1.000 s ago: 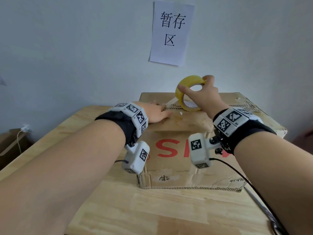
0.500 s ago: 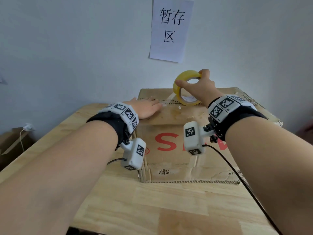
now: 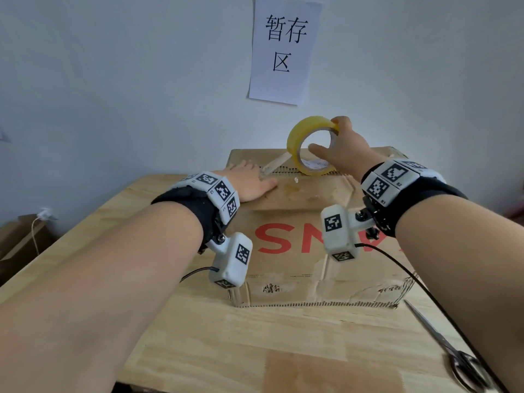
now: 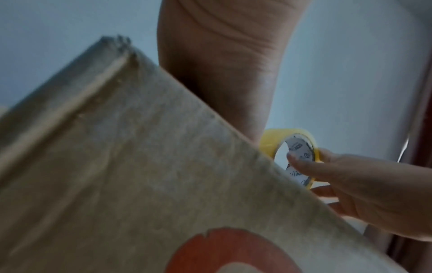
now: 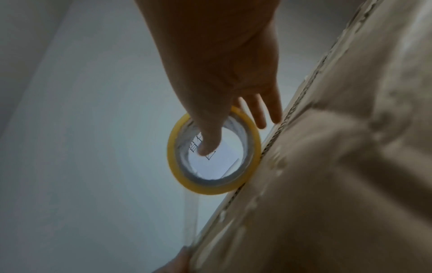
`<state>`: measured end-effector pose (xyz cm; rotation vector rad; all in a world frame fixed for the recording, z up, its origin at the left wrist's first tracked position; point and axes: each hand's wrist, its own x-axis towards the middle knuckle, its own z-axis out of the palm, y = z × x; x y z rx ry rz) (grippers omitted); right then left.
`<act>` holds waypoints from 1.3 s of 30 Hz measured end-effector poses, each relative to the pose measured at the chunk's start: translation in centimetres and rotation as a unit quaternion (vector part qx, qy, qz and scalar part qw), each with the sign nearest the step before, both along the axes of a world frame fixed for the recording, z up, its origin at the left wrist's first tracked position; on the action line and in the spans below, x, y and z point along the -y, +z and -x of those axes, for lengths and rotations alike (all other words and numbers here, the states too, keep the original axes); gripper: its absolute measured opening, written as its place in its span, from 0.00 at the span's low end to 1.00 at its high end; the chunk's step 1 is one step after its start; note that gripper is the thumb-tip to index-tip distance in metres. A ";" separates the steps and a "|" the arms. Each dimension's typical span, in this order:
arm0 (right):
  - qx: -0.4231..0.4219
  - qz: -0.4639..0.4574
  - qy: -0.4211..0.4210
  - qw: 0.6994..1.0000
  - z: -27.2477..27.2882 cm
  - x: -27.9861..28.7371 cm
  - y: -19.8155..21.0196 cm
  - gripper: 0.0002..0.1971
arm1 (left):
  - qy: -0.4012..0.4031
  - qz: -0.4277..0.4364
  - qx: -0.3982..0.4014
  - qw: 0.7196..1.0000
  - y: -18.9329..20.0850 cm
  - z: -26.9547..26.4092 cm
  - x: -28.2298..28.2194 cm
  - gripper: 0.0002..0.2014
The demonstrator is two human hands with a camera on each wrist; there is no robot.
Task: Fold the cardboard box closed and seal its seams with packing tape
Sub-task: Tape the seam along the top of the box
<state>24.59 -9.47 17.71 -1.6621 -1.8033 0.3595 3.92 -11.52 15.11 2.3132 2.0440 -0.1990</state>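
Note:
A brown cardboard box (image 3: 306,194) with red letters lies on the wooden table, flaps folded down. My left hand (image 3: 249,181) rests flat on its top near the centre seam, fingers straight, pressing down the tape's free end. My right hand (image 3: 340,154) grips a yellow roll of packing tape (image 3: 300,143) above the seam, thumb through the core, fingers over the rim. A short clear strip (image 3: 276,163) runs from the roll down to the left fingertips. The roll (image 5: 214,153) stands beside the box edge in the right wrist view; it (image 4: 297,155) shows past the flap (image 4: 140,166) in the left wrist view.
Scissors (image 3: 453,355) lie on the table (image 3: 226,350) at the front right, near the right arm's cable. A white paper sign (image 3: 283,49) hangs on the wall behind the box. A small cardboard box (image 3: 19,239) stands off the table's left edge.
My right hand has moved the tape roll to the right along the seam, drawing out a longer strip. The left hand has stayed pressed on the box top.

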 end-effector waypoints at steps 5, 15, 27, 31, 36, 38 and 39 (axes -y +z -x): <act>0.111 0.085 -0.067 0.988 -2.6 -0.3 -0.7 0.23 | -0.026 0.010 0.029 0.999 -0.3 -0.7 -0.5 0.34; 0.139 0.179 -0.073 0.971 -1.5 0.4 -1.5 0.39 | -0.049 0.026 0.026 0.998 0.4 1.3 0.7 0.30; 0.061 -0.059 0.089 0.992 3.5 1.2 0.2 0.38 | -0.035 0.010 0.057 0.998 0.0 1.7 0.5 0.32; -0.076 -0.022 0.074 0.994 3.8 0.8 0.9 0.33 | -0.030 0.025 0.058 0.998 0.1 1.8 0.4 0.34; -0.087 -0.044 0.002 0.995 5.9 0.6 0.8 0.39 | -0.025 0.028 0.063 0.997 0.1 1.8 0.4 0.35; -0.066 -0.046 -0.021 0.997 6.0 0.4 1.3 0.37 | -0.026 0.027 0.068 0.997 0.2 1.8 0.6 0.35; -0.054 -0.045 -0.027 0.997 5.8 0.4 1.7 0.37 | -0.026 0.026 0.068 0.997 0.3 1.8 0.8 0.35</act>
